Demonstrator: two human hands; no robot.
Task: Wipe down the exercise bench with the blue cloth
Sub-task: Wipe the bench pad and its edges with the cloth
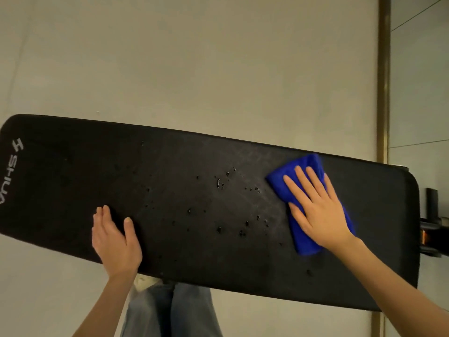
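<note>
I'm mid-wipe: my right hand (315,210) lies flat, fingers spread, pressing the folded cloth (307,205) onto the right part of the bench (170,239). Droplets (221,183) bead across the middle, left of the cloth, so I judge the next stroke must sweep leftward through them. My left hand (115,242) rests open near the front edge, gripping nothing

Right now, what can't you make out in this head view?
- Blue cloth: its middle is hidden under the right hand.
- Exercise bench: legs and frame hidden beneath the pad; only a bit of metal shows at the right end.
- Left hand: the palm faces down, so its contact with the pad is unseen.
- Droplets: too small to identify the liquid.
</note>
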